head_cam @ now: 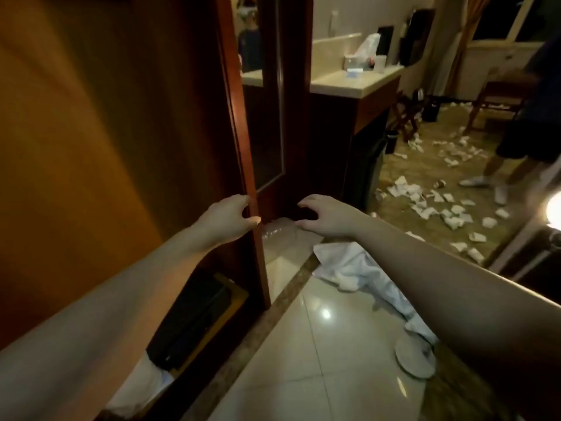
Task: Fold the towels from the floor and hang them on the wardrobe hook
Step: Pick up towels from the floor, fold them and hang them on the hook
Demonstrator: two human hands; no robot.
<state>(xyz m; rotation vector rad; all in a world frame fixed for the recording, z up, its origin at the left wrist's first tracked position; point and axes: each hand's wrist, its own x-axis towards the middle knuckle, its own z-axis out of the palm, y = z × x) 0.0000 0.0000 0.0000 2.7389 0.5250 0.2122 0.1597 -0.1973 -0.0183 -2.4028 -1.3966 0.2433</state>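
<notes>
Clearly, in the head view, the edge of the tall red-brown wooden wardrobe door point(246, 141) is pinched by the left hand point(226, 218); the right hand point(326, 215) hovers beside it, fingers spread, holding nothing; the crumpled white towel point(361, 268) lies untouched on the glossy pale tiled floor point(318, 354), just below the right forearm; the door should probably be swung fully wide first, so that a hook, none visible, can be found; the towel is then best lifted by two corners.

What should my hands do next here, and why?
Probably swing the wardrobe door wider with your left hand, which grips its edge. Your right hand hangs free with curled fingers, and the white towel lies unfolded on the floor, so the wardrobe looks like it needs opening first.
</notes>
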